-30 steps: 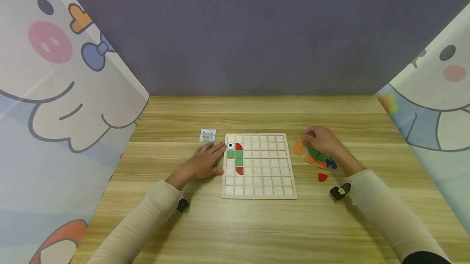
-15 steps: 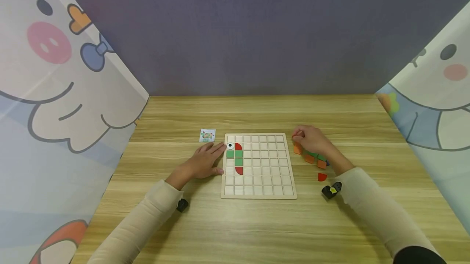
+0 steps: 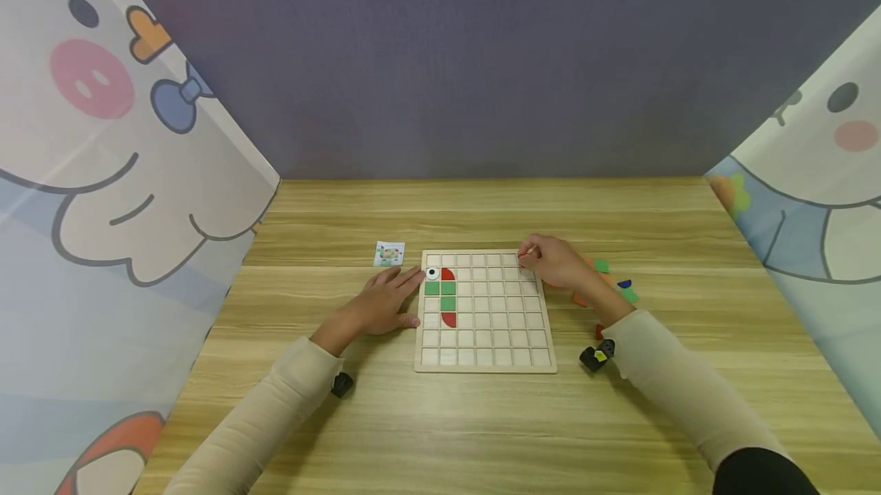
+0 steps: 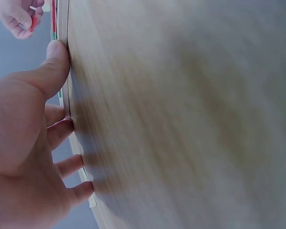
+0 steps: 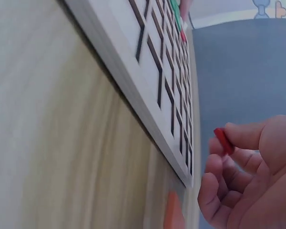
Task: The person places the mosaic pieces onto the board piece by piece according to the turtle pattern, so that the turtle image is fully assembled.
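Observation:
My right hand (image 3: 556,262) pinches a small red tile (image 5: 223,141) between thumb and fingers, over the far right corner of the wooden grid board (image 3: 485,366). My left hand (image 3: 384,302) rests at the board's left edge, its fingers spread and thumb touching the side; the left wrist view shows the fingertips along that edge. In the board's left columns sit a round white eye tile (image 3: 432,274), two red quarter-round tiles, the lower one (image 3: 450,320) below several green square tiles (image 3: 448,304).
A small printed picture card (image 3: 389,254) lies beyond the left hand. Right of the board, partly behind the right forearm, are loose tiles: green ones (image 3: 629,295), a blue one (image 3: 625,283), an orange one (image 3: 580,300) and a red one (image 3: 599,331). A dark partition stands behind the table.
My right hand has moved left from the loose tiles to above the board's far right corner, carrying the red tile. The left hand has stayed in place.

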`<act>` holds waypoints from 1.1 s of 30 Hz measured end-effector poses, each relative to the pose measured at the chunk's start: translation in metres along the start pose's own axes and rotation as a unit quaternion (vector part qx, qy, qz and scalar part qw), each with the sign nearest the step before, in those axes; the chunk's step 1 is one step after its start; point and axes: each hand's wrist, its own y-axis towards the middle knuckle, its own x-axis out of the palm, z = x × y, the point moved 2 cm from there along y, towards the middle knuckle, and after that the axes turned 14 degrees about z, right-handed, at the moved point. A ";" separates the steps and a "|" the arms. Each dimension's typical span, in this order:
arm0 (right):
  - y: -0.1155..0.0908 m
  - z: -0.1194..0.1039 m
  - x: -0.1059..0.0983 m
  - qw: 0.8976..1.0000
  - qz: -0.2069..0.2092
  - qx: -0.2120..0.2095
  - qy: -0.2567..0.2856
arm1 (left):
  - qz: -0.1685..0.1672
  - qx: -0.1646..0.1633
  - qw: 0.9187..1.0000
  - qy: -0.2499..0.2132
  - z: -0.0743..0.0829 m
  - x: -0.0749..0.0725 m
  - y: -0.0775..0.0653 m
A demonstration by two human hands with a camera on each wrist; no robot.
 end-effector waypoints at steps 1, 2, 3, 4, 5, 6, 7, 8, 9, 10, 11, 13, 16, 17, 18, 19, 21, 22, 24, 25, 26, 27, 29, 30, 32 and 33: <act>0.001 -0.002 0.003 1.000 -0.001 -0.007 -0.003 | -0.001 0.000 1.000 0.000 0.000 0.000 0.000; 0.001 -0.003 0.005 1.000 -0.001 -0.013 -0.005 | 0.001 0.001 1.000 0.000 0.000 0.000 0.000; 0.002 -0.005 0.008 1.000 -0.003 -0.019 -0.007 | 0.003 0.002 1.000 0.000 0.001 -0.001 -0.001; 0.002 -0.006 0.011 1.000 -0.006 -0.026 -0.006 | 0.003 0.002 1.000 0.001 0.001 -0.001 -0.001; 0.003 -0.007 0.014 1.000 -0.008 -0.030 -0.002 | 0.002 0.001 1.000 0.000 0.001 -0.002 -0.001; 0.003 -0.009 0.017 0.999 -0.011 -0.035 0.002 | 0.002 0.001 1.000 0.001 0.001 -0.002 -0.001; 0.004 -0.010 0.019 0.999 -0.014 -0.038 0.003 | 0.002 0.000 1.000 0.000 0.002 -0.002 -0.001; 0.004 -0.012 0.022 0.999 -0.017 -0.038 0.006 | 0.001 -0.001 1.000 0.000 0.002 -0.003 -0.001; 0.005 -0.014 0.024 0.999 -0.020 -0.041 0.005 | 0.000 -0.002 1.000 -0.001 0.003 -0.003 -0.001; 0.005 -0.015 0.026 0.999 -0.022 -0.045 0.001 | -0.001 -0.003 1.000 -0.001 0.003 -0.004 -0.001; 0.006 -0.017 0.028 0.998 -0.026 -0.049 -0.003 | -0.003 -0.004 1.000 -0.002 0.003 -0.004 -0.001; 0.007 -0.020 0.032 0.998 -0.033 -0.050 -0.013 | -0.005 -0.004 1.000 -0.001 0.003 -0.004 -0.001; 0.009 -0.025 0.037 0.997 -0.044 -0.056 -0.017 | -0.004 -0.003 1.000 0.002 0.002 -0.003 0.000; 0.009 -0.027 0.039 0.997 -0.046 -0.055 -0.015 | -0.004 -0.003 1.000 0.002 0.002 -0.003 0.000; 0.010 -0.029 0.040 0.998 -0.045 -0.052 -0.014 | -0.002 -0.002 1.000 0.003 0.002 -0.002 0.001; 0.010 -0.030 0.041 0.998 -0.045 -0.050 -0.010 | -0.001 -0.001 1.000 0.004 0.002 -0.002 0.001; 0.011 -0.033 0.044 0.998 -0.044 -0.050 -0.004 | -0.001 0.000 1.000 0.005 0.002 -0.002 0.001; 0.012 -0.034 0.045 0.998 -0.043 -0.051 -0.001 | -0.001 0.000 1.000 0.005 0.002 -0.002 0.001; 0.012 -0.036 0.048 0.998 -0.044 -0.049 0.005 | -0.001 0.001 1.000 0.005 0.002 -0.003 0.000; 0.013 -0.037 0.050 0.998 -0.046 -0.051 0.007 | -0.002 0.001 1.000 0.005 0.002 -0.003 0.000; 0.013 -0.038 0.052 0.997 -0.048 -0.052 0.009 | -0.002 0.001 1.000 0.005 0.002 -0.003 -0.001; 0.013 -0.039 0.053 0.997 -0.051 -0.055 0.009 | -0.002 0.001 1.000 0.004 0.002 -0.003 -0.001; 0.014 -0.042 0.056 0.997 -0.056 -0.058 0.010 | -0.002 0.001 1.000 0.005 0.002 -0.003 -0.001; 0.014 -0.043 0.058 0.996 -0.058 -0.061 0.010 | -0.002 0.001 1.000 0.005 0.002 -0.003 -0.001; 0.014 -0.046 0.061 0.996 -0.064 -0.064 0.011 | -0.002 0.001 1.000 0.007 0.002 -0.003 -0.001; 0.015 -0.048 0.063 0.996 -0.067 -0.064 0.010 | -0.002 0.001 1.000 0.007 0.002 -0.002 -0.001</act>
